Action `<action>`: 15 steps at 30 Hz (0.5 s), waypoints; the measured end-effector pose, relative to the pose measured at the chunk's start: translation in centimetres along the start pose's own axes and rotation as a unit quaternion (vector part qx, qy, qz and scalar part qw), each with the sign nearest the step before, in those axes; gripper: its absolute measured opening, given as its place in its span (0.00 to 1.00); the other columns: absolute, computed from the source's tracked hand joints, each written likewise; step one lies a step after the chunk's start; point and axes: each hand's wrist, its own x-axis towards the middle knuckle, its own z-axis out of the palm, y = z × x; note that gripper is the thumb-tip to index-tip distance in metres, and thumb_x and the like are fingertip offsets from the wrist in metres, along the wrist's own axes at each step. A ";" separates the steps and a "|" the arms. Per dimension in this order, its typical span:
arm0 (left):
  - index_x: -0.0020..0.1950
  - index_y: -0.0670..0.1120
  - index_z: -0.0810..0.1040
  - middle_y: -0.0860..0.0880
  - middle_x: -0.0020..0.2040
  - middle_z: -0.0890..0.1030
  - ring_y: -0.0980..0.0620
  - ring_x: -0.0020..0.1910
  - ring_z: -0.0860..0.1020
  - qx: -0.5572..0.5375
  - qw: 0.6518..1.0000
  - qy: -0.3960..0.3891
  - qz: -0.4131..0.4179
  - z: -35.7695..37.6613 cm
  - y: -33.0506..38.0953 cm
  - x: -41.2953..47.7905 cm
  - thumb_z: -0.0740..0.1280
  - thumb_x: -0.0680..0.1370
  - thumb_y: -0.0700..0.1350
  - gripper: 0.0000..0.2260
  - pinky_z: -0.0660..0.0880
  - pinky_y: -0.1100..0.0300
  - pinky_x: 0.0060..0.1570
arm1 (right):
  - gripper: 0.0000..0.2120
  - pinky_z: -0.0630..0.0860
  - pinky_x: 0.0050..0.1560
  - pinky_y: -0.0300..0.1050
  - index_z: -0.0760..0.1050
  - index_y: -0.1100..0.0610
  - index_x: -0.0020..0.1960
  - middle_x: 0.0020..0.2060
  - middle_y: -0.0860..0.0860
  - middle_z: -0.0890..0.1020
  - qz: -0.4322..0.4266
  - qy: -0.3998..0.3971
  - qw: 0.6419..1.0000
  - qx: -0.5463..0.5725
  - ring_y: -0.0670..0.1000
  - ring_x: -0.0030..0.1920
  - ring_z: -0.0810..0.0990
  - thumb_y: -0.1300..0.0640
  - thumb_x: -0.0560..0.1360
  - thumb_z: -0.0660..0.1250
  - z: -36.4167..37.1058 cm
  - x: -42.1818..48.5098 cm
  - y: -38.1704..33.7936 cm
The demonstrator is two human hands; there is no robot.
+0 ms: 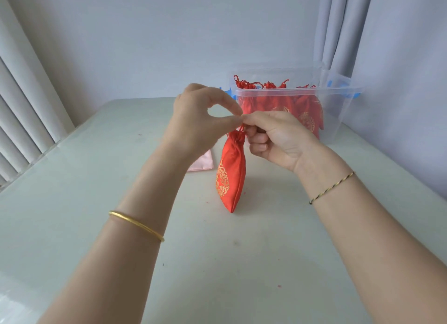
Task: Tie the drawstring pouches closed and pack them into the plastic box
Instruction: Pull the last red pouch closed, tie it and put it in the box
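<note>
A red drawstring pouch [231, 172] with a gold pattern hangs above the table, its gathered neck up between my hands. My left hand [203, 119] pinches the red drawstring at the neck with thumb and forefinger. My right hand [273, 136] meets it fingertip to fingertip and pinches the same string, its other fingers curled beside the pouch's neck. The clear plastic box [338, 101] stands behind my hands at the back right and holds several red pouches [266, 86] with their tied strings sticking up.
A pale pink pouch [202, 160] lies flat on the pale table [96, 202], partly hidden behind my left forearm. Blue clips show at the box's sides. A white radiator is at the left, grey curtains at the right.
</note>
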 end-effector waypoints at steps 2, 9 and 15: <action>0.39 0.58 0.78 0.52 0.52 0.71 0.52 0.58 0.69 0.048 0.999 0.012 0.018 0.4 -0.1 0.0 0.73 0.70 0.45 0.08 0.63 0.74 0.49 | 0.14 0.56 0.21 0.35 0.68 0.59 0.31 0.24 0.51 0.68 0.012 -0.004 1.000 0.017 0.43 0.20 0.61 0.65 0.74 0.65 -0.1 -0.2 -0.2; 0.43 0.54 0.80 0.53 0.50 0.69 0.55 0.56 0.65 0.096 0.994 0.027 0.046 0.5 -0.6 0.2 0.73 0.70 0.46 0.05 0.57 0.83 0.47 | 0.13 0.58 0.21 0.34 0.69 0.59 0.32 0.24 0.51 0.69 0.011 -0.032 0.999 0.020 0.43 0.21 0.63 0.65 0.74 0.64 -0.2 -0.3 -0.5; 0.42 0.49 0.81 0.53 0.46 0.71 0.53 0.52 0.69 0.091 0.993 0.039 0.058 1.0 -1.2 0.4 0.71 0.72 0.43 0.01 0.63 0.73 0.46 | 0.07 0.62 0.22 0.34 0.74 0.62 0.36 0.26 0.51 0.72 -0.014 -0.040 0.999 -0.007 0.43 0.22 0.65 0.65 0.73 0.67 -0.8 -0.3 -0.5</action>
